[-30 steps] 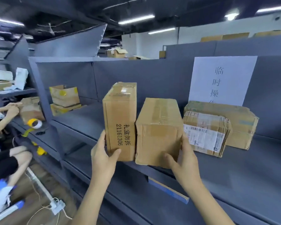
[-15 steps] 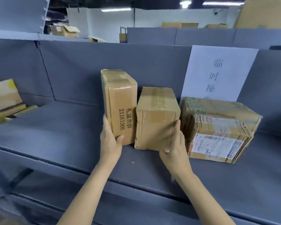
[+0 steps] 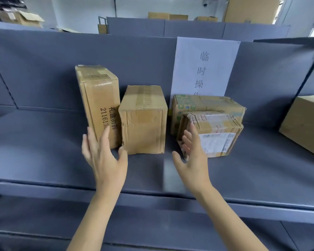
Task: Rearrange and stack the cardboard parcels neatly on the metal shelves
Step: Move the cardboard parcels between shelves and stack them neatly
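Observation:
A tall cardboard parcel [image 3: 98, 98] with black print stands upright on the grey metal shelf [image 3: 43, 151]. A shorter taped parcel [image 3: 143, 122] stands touching its right side. Further right, a labelled crumpled parcel [image 3: 216, 134] lies in front of a longer green-printed parcel [image 3: 207, 104]. My left hand [image 3: 105, 156] hovers with spread fingers just before the tall parcel's lower front and holds nothing. My right hand [image 3: 190, 158] is open in the gap right of the short parcel, in front of the labelled parcel's left end, and is also empty.
A white paper sign [image 3: 205, 67] with printed characters hangs on the shelf's back panel. Another large box [image 3: 304, 124] sits at the right edge. A lower shelf level [image 3: 152, 227] runs beneath. More boxes stand on distant shelving behind.
Both hands have let go of the two parcels, which now stand further back on the shelf, and have drawn slightly back. The view has moved closer and to the right.

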